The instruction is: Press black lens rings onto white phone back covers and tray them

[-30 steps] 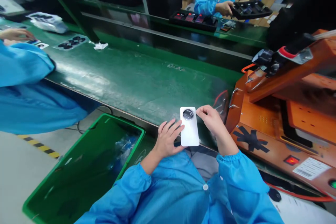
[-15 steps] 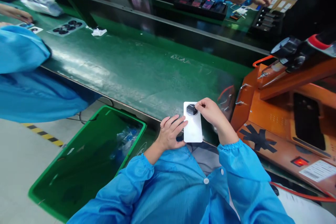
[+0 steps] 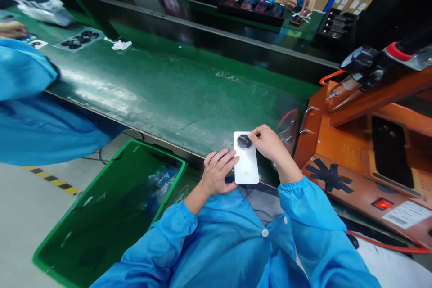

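Observation:
A white smartphone (image 3: 246, 165) lies back side up at the front edge of the green bench, its round black camera module (image 3: 244, 141) near the top. My left hand (image 3: 218, 173) grips the phone's left side, fingertips resting on its back and thumb at the lower left corner. At the module's right rim, my right hand (image 3: 266, 144) has thumb and forefinger pinched together. Whatever sits between those fingertips, if anything, is too small to make out.
An orange press machine (image 3: 351, 157) with a black phone-shaped slot stands at my right. Below the bench on the left is a green bin (image 3: 111, 216) with clear plastic scraps. A co-worker's blue sleeve (image 3: 27, 72) is at far left; another person works across the bench (image 3: 168, 76).
The view has shifted slightly. My hands and the phone keep nearly the same places, with the right fingers still at the camera rim. The person opposite has lowered their hands to the bench.

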